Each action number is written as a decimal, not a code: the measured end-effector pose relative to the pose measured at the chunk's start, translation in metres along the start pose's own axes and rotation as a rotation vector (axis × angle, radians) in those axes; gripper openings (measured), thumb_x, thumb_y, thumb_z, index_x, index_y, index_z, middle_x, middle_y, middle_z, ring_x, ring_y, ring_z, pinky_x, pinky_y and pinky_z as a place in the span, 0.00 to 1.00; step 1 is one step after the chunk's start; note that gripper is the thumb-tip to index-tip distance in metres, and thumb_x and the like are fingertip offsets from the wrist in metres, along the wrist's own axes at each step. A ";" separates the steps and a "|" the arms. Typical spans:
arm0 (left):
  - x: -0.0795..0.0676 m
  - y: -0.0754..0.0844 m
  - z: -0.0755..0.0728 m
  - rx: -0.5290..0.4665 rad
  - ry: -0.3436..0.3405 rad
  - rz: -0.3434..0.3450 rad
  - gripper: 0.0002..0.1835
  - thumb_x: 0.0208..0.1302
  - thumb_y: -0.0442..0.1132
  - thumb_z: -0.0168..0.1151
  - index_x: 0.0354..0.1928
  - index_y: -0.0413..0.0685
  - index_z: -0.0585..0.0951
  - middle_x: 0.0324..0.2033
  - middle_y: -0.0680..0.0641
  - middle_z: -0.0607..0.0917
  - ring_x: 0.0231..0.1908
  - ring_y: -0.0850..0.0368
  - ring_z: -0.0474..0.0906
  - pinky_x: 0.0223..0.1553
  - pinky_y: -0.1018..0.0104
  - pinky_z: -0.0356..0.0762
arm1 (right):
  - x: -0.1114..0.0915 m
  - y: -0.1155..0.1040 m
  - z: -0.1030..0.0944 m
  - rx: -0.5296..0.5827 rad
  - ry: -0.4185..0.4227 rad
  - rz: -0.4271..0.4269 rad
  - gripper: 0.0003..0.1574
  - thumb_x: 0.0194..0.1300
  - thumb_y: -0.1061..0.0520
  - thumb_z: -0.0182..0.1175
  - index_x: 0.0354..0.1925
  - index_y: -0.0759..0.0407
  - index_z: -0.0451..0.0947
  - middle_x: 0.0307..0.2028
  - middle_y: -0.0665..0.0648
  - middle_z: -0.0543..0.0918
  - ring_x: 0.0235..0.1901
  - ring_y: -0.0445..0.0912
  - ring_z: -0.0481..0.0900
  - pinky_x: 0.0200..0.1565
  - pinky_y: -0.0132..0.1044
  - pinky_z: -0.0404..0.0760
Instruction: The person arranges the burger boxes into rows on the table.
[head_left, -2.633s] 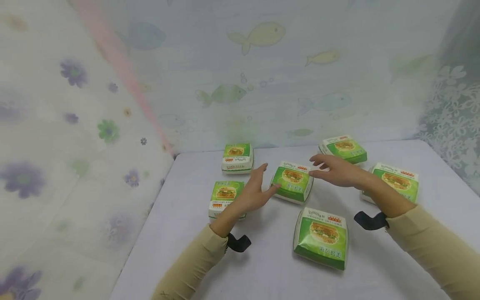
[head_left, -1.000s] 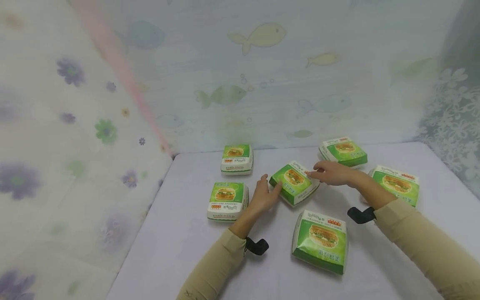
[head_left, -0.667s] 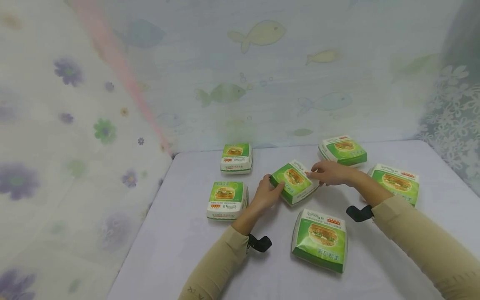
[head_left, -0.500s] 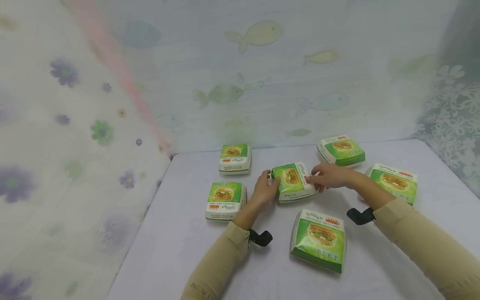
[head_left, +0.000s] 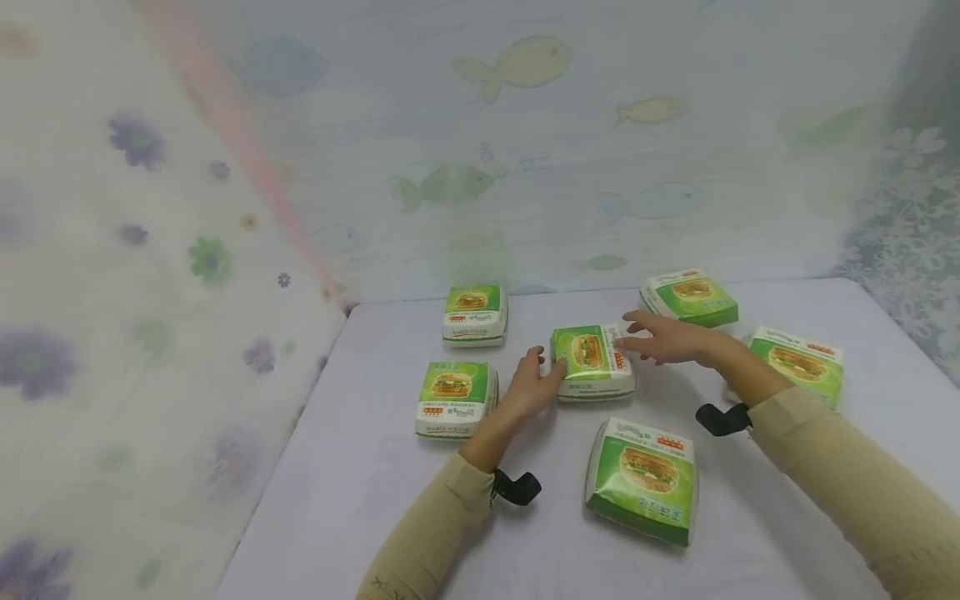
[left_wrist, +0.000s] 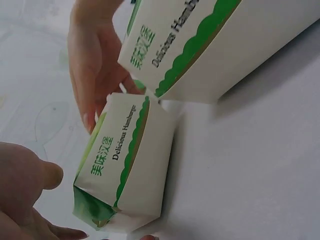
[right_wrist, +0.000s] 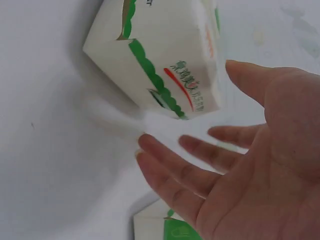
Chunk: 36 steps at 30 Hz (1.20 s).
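A green and white burger box (head_left: 592,362) lies flat in the middle of the white table (head_left: 360,500). My left hand (head_left: 542,377) is at its left side, fingertips against the box wall; in the left wrist view the thumb (left_wrist: 35,182) stands a little off the box (left_wrist: 125,170). My right hand (head_left: 652,337) hovers open over the box's right edge, fingers spread and straight. The right wrist view shows that open palm (right_wrist: 240,175) just off the box (right_wrist: 160,65).
Several more burger boxes ring the middle one: back left (head_left: 475,315), left (head_left: 453,397), back right (head_left: 690,297), right (head_left: 798,362) and front (head_left: 643,479). Patterned curtains close off the back and the left side. A black strap sits at each wrist.
Both hands turned the middle box until it lay square on the table. The right hand has since let go and lifted off with fingers spread; the left hand has loosened its hold.
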<state>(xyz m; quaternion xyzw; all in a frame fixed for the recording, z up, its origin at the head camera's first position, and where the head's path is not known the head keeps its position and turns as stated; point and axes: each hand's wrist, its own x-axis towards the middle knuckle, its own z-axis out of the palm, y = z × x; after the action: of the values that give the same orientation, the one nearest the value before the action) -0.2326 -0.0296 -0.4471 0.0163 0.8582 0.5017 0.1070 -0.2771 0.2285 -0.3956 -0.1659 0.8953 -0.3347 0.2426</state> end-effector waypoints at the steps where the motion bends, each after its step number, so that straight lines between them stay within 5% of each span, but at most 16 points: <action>1: -0.001 0.000 0.000 -0.005 -0.012 0.002 0.37 0.78 0.54 0.51 0.78 0.39 0.58 0.71 0.36 0.68 0.71 0.40 0.65 0.70 0.45 0.66 | 0.002 0.001 0.000 0.007 0.005 -0.008 0.51 0.78 0.39 0.53 0.78 0.70 0.45 0.73 0.78 0.59 0.62 0.68 0.75 0.54 0.53 0.83; 10: -0.004 0.001 0.005 -0.013 -0.029 0.007 0.34 0.77 0.53 0.54 0.76 0.40 0.62 0.70 0.38 0.70 0.71 0.41 0.64 0.69 0.45 0.67 | 0.009 0.005 0.004 -0.021 0.006 -0.037 0.41 0.79 0.40 0.52 0.72 0.69 0.61 0.65 0.71 0.71 0.55 0.59 0.78 0.50 0.47 0.84; 17: 0.005 0.007 0.004 -0.015 0.005 0.014 0.28 0.80 0.52 0.48 0.73 0.45 0.69 0.70 0.40 0.71 0.72 0.41 0.64 0.70 0.45 0.66 | 0.002 0.004 0.000 -0.064 -0.013 0.008 0.43 0.77 0.40 0.55 0.66 0.78 0.66 0.55 0.70 0.79 0.51 0.58 0.83 0.49 0.48 0.85; 23: 0.003 0.003 0.001 -0.022 0.031 0.000 0.29 0.80 0.53 0.48 0.73 0.45 0.68 0.68 0.38 0.73 0.68 0.40 0.69 0.65 0.45 0.71 | -0.001 0.000 -0.005 -0.104 -0.019 0.006 0.43 0.76 0.38 0.56 0.64 0.77 0.69 0.54 0.69 0.80 0.51 0.59 0.82 0.49 0.50 0.84; 32: -0.003 0.003 0.001 -0.051 -0.010 0.024 0.35 0.77 0.53 0.54 0.76 0.41 0.62 0.67 0.34 0.70 0.67 0.39 0.68 0.65 0.43 0.70 | 0.006 -0.003 -0.008 -0.110 -0.005 -0.024 0.47 0.77 0.38 0.54 0.71 0.76 0.61 0.68 0.77 0.68 0.61 0.64 0.76 0.53 0.51 0.83; 36: 0.005 0.004 0.003 -0.030 0.010 0.009 0.33 0.77 0.52 0.54 0.75 0.41 0.64 0.66 0.35 0.71 0.66 0.41 0.68 0.65 0.45 0.70 | 0.007 -0.007 -0.005 -0.115 -0.030 -0.031 0.43 0.78 0.40 0.53 0.67 0.78 0.67 0.62 0.75 0.75 0.53 0.58 0.81 0.48 0.47 0.85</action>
<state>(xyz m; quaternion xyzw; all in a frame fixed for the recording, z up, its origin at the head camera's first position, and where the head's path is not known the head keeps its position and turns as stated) -0.2370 -0.0245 -0.4460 0.0161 0.8511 0.5150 0.1008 -0.2850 0.2233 -0.3898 -0.1984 0.9067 -0.2837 0.2408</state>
